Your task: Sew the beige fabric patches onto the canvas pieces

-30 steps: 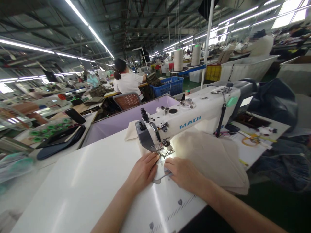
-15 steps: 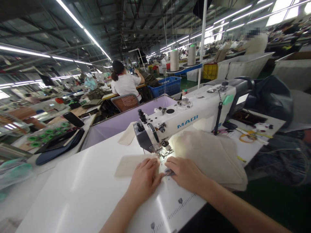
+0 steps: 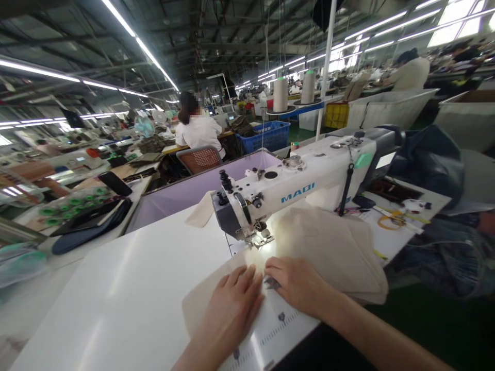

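My left hand (image 3: 235,301) lies flat on a cream fabric piece (image 3: 197,299), fingers stretched toward the needle area. The fabric reaches up to the lit presser foot (image 3: 263,239) of a white sewing machine (image 3: 301,190). Just right of it, my right hand (image 3: 296,283) is closed, its fingertips at the fabric's edge. A small grey metal tool, apparently thread snips (image 3: 272,282), pokes out beneath its fingers. Beside that hand, under the machine arm, rests a stack of cream fabric (image 3: 328,242).
A smaller cream piece (image 3: 201,210) lies behind the machine head. Scissors with yellow handles (image 3: 390,221) sit at the table's right end. Beyond the table stand a lilac-lined bin (image 3: 174,203), a blue crate (image 3: 266,135) and a seated co-worker (image 3: 199,129).
The fabric under my left hand now lies turned and nearer to me, showing more of its surface. My left hand has come back slightly and flattened; my right hand has shifted slightly toward me.
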`<action>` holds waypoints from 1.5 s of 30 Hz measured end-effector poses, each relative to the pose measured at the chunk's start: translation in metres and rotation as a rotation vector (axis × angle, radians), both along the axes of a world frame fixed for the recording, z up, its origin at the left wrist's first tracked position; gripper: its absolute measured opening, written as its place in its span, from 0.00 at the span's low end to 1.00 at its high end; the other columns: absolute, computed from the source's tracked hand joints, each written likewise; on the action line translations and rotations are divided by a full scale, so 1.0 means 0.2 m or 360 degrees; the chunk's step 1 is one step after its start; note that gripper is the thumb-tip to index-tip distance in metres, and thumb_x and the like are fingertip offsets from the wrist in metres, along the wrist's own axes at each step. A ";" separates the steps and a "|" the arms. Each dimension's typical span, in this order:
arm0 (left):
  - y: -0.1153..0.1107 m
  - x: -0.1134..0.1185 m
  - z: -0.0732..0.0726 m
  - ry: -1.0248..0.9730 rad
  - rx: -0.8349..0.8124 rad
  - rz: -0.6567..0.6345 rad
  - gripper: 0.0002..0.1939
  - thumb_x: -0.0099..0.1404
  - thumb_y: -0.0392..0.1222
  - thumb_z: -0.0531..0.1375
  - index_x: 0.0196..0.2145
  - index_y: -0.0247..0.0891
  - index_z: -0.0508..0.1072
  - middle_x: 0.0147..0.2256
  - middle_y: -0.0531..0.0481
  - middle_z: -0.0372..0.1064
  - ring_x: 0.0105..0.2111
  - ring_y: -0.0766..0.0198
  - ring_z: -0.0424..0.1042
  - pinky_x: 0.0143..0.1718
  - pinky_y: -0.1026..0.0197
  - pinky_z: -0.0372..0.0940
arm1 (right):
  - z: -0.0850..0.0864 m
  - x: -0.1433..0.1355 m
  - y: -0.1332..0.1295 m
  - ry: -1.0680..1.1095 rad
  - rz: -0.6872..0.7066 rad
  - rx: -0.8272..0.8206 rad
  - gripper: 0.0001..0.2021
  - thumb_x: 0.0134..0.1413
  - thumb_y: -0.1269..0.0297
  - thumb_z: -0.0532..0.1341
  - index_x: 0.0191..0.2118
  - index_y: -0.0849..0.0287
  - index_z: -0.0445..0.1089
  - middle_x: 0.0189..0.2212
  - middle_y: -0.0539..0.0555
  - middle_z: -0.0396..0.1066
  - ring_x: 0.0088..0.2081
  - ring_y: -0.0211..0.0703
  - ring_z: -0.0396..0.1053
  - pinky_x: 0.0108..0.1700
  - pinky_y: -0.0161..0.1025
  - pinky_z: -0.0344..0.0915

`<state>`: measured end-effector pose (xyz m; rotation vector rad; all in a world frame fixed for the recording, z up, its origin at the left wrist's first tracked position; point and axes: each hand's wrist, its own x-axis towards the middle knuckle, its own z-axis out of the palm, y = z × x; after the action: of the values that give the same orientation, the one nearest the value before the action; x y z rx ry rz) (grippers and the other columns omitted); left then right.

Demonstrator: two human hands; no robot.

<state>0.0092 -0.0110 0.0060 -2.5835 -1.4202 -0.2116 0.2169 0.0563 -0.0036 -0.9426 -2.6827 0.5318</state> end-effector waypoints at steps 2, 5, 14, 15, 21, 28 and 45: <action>0.00 0.00 0.00 -0.0010 -0.0009 -0.0023 0.18 0.74 0.43 0.54 0.57 0.38 0.72 0.56 0.40 0.73 0.54 0.45 0.73 0.50 0.43 0.75 | 0.00 0.00 0.00 -0.0041 0.0025 0.0041 0.08 0.65 0.71 0.59 0.45 0.60 0.74 0.46 0.53 0.74 0.45 0.47 0.70 0.43 0.40 0.64; 0.00 -0.01 0.00 -0.0080 -0.0076 -0.0077 0.20 0.74 0.44 0.55 0.60 0.37 0.70 0.58 0.41 0.71 0.59 0.46 0.70 0.56 0.44 0.72 | -0.01 0.00 0.01 -0.0080 0.0052 0.0092 0.08 0.64 0.72 0.59 0.46 0.60 0.74 0.46 0.53 0.74 0.44 0.47 0.70 0.41 0.40 0.64; 0.10 -0.08 0.01 -0.0241 -0.0214 -0.0111 0.18 0.74 0.44 0.55 0.58 0.38 0.72 0.57 0.42 0.72 0.59 0.49 0.71 0.59 0.45 0.71 | 0.01 -0.05 0.08 -0.0104 0.0043 0.0114 0.08 0.64 0.72 0.59 0.44 0.59 0.73 0.45 0.53 0.73 0.44 0.47 0.69 0.40 0.40 0.63; 0.11 -0.08 0.02 -0.0248 -0.0216 -0.0112 0.18 0.74 0.44 0.54 0.57 0.38 0.73 0.57 0.42 0.72 0.59 0.49 0.71 0.59 0.45 0.71 | 0.01 -0.05 0.09 -0.0106 0.0051 0.0111 0.07 0.63 0.72 0.59 0.44 0.59 0.73 0.45 0.54 0.73 0.44 0.47 0.69 0.41 0.40 0.63; 0.21 -0.14 0.03 -0.0259 -0.0239 -0.0077 0.18 0.75 0.44 0.53 0.56 0.37 0.74 0.57 0.41 0.72 0.59 0.50 0.70 0.61 0.47 0.68 | 0.04 -0.10 0.14 -0.0098 0.0005 0.0133 0.06 0.62 0.72 0.59 0.42 0.59 0.72 0.44 0.54 0.72 0.44 0.48 0.70 0.43 0.40 0.64; 0.33 -0.20 0.03 -0.0344 -0.0280 -0.0056 0.18 0.75 0.42 0.52 0.58 0.38 0.72 0.57 0.41 0.72 0.57 0.53 0.71 0.59 0.50 0.69 | 0.04 -0.11 0.15 -0.0100 -0.0020 0.0133 0.05 0.61 0.73 0.60 0.40 0.59 0.73 0.44 0.55 0.73 0.45 0.47 0.70 0.44 0.39 0.64; 0.34 -0.21 0.05 -0.0450 -0.0298 0.0047 0.19 0.75 0.40 0.48 0.54 0.39 0.76 0.54 0.44 0.75 0.53 0.54 0.74 0.57 0.49 0.70 | 0.03 -0.08 0.03 -0.0140 -0.0123 0.0062 0.07 0.64 0.69 0.60 0.43 0.58 0.75 0.47 0.55 0.72 0.45 0.47 0.71 0.42 0.39 0.66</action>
<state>-0.0320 0.0573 0.0162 -2.7672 -1.6425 -0.4778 0.2002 0.0631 0.0031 -1.0778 -2.7098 0.4296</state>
